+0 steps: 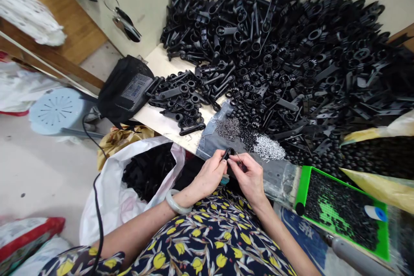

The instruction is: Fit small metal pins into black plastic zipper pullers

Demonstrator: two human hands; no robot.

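Note:
Just past the table's front edge, my left hand is closed on a small black plastic part with a rounded end. Close beside it, my right hand pinches at the same part, and a thin dark piece sticks up near its fingertips; what exactly those fingers hold is too small to make out. Beyond the hands lie a heap of short grey pieces, some tiny black pieces and a pile of shiny silver pins on a denim cloth.
A large heap of black plastic parts covers the back of the table. At right stands a green tray of small black pieces. To the left are a black pouch, a white sack, a blue stool and a hanging cable.

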